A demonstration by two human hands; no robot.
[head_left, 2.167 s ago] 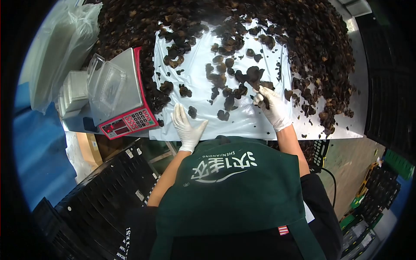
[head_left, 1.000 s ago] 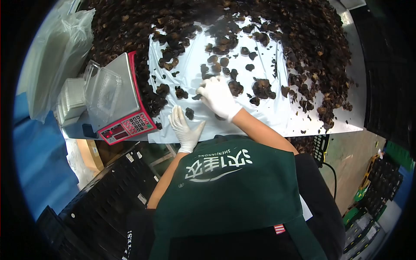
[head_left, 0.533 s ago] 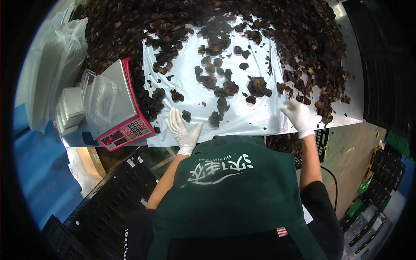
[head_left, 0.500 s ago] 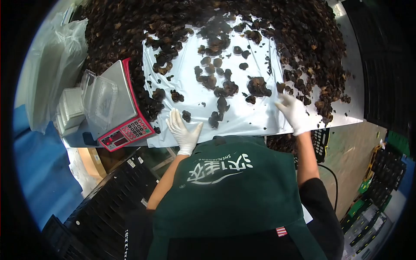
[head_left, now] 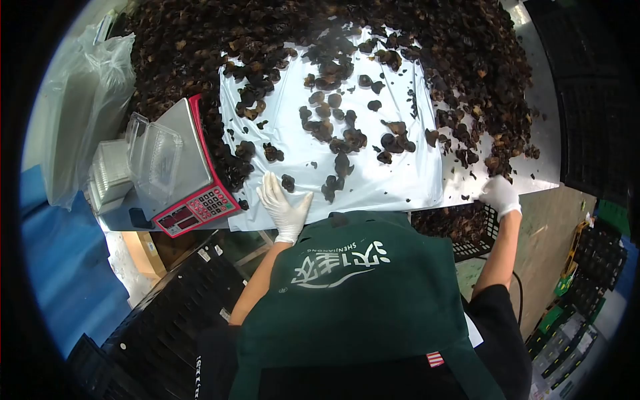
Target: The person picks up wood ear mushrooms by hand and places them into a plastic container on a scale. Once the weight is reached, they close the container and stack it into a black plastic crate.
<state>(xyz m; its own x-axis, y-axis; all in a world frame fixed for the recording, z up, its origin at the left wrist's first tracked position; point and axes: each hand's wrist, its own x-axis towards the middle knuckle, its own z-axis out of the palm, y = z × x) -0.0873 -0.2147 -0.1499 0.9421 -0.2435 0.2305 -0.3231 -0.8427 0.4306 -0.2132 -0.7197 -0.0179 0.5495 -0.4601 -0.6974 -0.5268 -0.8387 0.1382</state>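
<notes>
My left hand (head_left: 285,209), in a white glove, lies with its fingers spread on the white plastic sheet (head_left: 387,183) at its front left. A small dark wood ear mushroom (head_left: 287,183) is right beside its fingers. My right hand (head_left: 500,196), also gloved, is over the table's front edge at the right, above the corner of a black crate (head_left: 475,251) of dark pieces. Its fingers look curled in, and whatever they may hold is hidden. A clump of wood ear mushrooms (head_left: 398,141) sits on the sheet between the hands, with more scattered behind.
A red-framed scale (head_left: 200,207) stands at the left, clear plastic boxes (head_left: 157,159) on its plate. More stacked boxes (head_left: 110,172) and a plastic bag (head_left: 90,107) are beyond it. A large heap of wood ear mushrooms (head_left: 480,60) borders the sheet. Black crates (head_left: 163,313) stand below left.
My right hand has moved right and toward me, from the sheet's edge to above the crate. The clump on the sheet looks smaller. My left hand has stayed almost still.
</notes>
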